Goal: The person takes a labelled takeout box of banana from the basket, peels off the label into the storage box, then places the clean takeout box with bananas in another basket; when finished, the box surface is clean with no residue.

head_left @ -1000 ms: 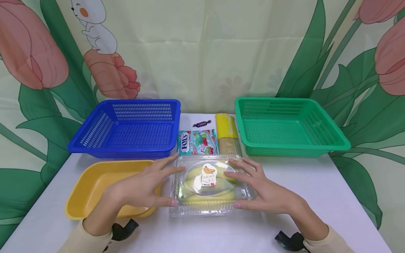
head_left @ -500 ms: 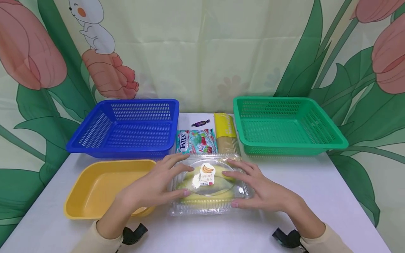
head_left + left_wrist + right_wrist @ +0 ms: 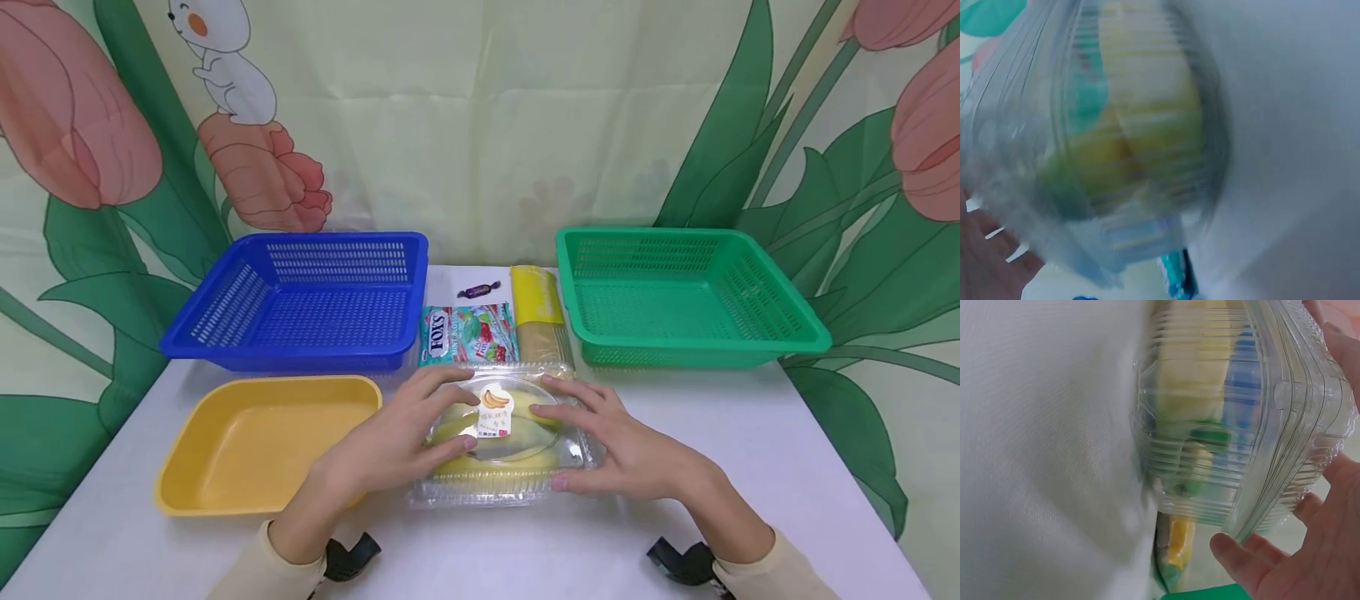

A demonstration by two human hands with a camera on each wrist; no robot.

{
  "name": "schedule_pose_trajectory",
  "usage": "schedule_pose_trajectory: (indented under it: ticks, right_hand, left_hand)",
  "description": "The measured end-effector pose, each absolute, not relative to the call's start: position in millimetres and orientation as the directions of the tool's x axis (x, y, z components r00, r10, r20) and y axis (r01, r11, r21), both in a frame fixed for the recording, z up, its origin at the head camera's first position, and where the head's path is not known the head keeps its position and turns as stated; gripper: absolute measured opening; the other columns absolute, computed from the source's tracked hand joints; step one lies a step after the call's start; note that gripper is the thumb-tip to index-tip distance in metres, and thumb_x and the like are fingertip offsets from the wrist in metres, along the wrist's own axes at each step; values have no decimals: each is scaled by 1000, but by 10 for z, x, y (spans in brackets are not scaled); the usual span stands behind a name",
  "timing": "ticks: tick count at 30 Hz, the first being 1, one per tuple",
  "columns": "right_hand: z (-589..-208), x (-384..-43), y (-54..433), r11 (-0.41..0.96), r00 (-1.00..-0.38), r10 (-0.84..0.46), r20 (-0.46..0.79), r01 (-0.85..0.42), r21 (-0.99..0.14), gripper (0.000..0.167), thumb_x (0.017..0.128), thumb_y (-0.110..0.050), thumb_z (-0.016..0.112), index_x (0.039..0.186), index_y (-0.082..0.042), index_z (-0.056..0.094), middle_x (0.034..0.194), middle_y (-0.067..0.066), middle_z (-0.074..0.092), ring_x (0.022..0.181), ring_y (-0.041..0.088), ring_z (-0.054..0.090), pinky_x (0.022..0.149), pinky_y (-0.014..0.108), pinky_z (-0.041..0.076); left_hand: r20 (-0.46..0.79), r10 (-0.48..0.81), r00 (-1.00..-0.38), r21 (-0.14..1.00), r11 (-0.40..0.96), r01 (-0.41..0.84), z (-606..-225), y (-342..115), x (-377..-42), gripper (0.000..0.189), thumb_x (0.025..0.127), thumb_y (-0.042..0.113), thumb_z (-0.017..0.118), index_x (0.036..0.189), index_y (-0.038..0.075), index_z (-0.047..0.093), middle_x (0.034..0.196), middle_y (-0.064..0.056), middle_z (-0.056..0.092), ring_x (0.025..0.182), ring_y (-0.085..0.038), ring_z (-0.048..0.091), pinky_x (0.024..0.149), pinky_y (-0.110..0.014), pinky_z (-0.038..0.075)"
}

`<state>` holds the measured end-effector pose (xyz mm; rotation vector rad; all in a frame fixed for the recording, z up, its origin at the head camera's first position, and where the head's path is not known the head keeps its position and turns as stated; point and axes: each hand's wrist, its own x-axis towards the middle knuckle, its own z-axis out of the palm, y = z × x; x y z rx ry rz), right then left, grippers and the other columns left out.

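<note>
A clear plastic clamshell box with bananas inside lies at the table's front middle; a banana sticker marks its lid. My left hand is spread over the box's left part, thumb and fingers apart, fingertips close to the sticker. Over the right end, my right hand has its fingers spread across the lid and its thumb near the front rim. In the right wrist view those fingers lie along the box's rim. The left wrist view is blurred, with the box's ribbed side filling much of it.
Behind the box lie a Fox's candy bag, a yellow-and-tan packet and a small purple wrapped candy. A blue basket stands back left, a green basket back right. A yellow tub sits left of the box.
My left hand has moved to the right, from the box's left edge in over the lid. The right hand and the box have stayed about where they were.
</note>
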<state>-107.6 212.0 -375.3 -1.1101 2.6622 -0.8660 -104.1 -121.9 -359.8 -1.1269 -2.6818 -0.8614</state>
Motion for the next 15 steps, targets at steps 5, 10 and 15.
schedule_pose_trajectory:
  ticks: [5,10,15]
  right_hand:
    - [-3755,-1077,2113,570,-728,-681,83,-597,-565,72,87,-61,74,151,-40,49,169,-8,20,147,32,21,100,66,44]
    - [-3767,-1078,2127,568,-729,-679,90,-599,-564,71,87,-59,75,150,-40,49,169,-6,22,145,32,23,99,66,44]
    - [-3768,-1083,2126,568,-730,-677,89,-596,-567,71,87,-59,76,150,-41,49,168,-7,22,144,32,23,99,66,44]
  left_hand:
    - [308,622,-720,446,574,687,-3637,-1128,-1055,35,96,41,72,124,20,64,150,-4,50,146,-20,39,119,-47,38]
    - [328,619,-713,414,584,698,-3642,-1043,-1087,34,95,42,74,120,22,64,148,-3,53,143,-21,41,119,-49,36]
    - [354,622,-699,391,581,714,-3642,-956,-1132,27,95,43,73,111,23,63,146,-4,55,141,-21,44,119,-50,33]
